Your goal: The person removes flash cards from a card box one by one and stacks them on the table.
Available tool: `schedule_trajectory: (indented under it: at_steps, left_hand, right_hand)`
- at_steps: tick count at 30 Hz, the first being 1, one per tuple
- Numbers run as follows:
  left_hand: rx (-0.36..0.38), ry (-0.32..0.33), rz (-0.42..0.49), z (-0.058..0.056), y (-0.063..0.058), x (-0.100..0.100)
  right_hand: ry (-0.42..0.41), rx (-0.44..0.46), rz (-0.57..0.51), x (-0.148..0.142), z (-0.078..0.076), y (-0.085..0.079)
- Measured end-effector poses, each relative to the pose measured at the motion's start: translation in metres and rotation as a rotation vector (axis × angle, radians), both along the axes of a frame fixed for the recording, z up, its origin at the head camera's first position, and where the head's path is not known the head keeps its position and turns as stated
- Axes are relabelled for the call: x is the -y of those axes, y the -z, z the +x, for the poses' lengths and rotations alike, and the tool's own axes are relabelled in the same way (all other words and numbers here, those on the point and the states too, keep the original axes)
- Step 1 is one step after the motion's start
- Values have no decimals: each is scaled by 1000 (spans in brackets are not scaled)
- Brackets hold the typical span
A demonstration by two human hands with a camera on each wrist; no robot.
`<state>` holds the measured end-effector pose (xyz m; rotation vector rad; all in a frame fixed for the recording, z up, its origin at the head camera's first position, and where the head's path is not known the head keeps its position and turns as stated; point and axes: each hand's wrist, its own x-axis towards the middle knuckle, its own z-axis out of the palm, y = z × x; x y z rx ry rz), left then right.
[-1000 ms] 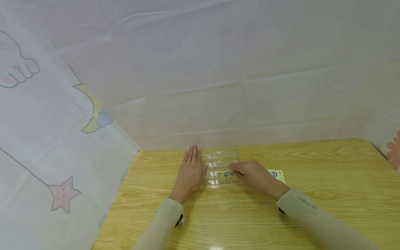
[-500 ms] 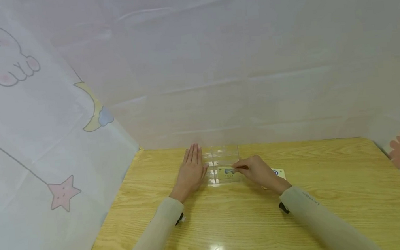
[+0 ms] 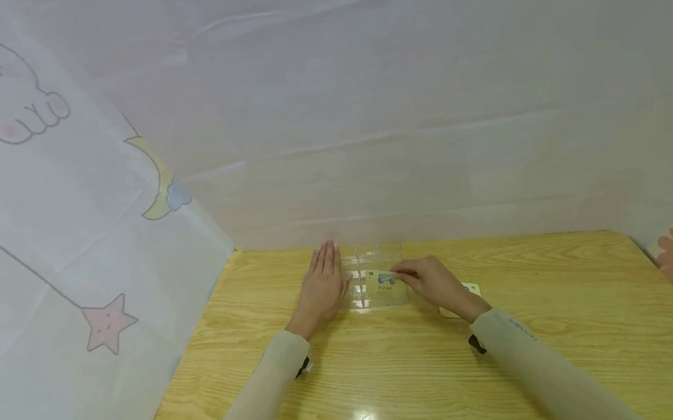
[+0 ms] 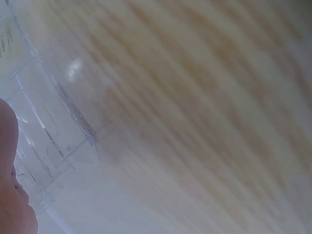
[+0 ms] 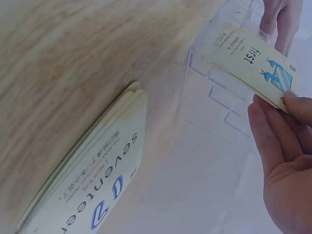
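Note:
A clear plastic rack with stepped slots (image 3: 379,253) lies at the table's far edge. My left hand (image 3: 322,284) rests flat over its left half, fingers straight; the thumb reaches the middle divider. My right hand (image 3: 436,285) pinches the upper right corner of a pale yellow flashcard (image 3: 384,284) between thumb and fingers. In the right wrist view the flashcard (image 5: 258,66) reads "first" and has a blue picture. Its lower end overlaps the rack's front slots. At the left wrist view's edge, part of my left hand (image 4: 12,180) shows beside the rack (image 4: 63,117).
A stack of flashcards (image 5: 107,165), the top one reading "seventeen", lies on the wooden table (image 3: 350,369) right of the rack, partly hidden by my right wrist in the head view. A pale wall sheet (image 3: 330,137) rises behind the table.
My right hand has moved up and away with the "first" flashcard, which now shows higher against the rack than before. The left hand stays where it was.

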<state>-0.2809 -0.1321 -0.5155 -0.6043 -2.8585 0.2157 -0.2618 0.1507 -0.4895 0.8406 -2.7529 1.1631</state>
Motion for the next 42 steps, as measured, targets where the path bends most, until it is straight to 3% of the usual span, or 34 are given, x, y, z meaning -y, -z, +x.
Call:
schedule_trajectory:
  at_steps: [17, 28, 42]
  left_hand:
    - [-26, -1, -30, -1, 0, 1]
    - [-7, 1, -19, 0, -1, 0]
    - [-10, 3, -3, -1, 0, 0]
  right_hand:
    - [122, 27, -145, -10, 1, -7]
    - [180, 285, -394, -23, -1, -16]
    - [212, 388, -457, -48, 1, -21]
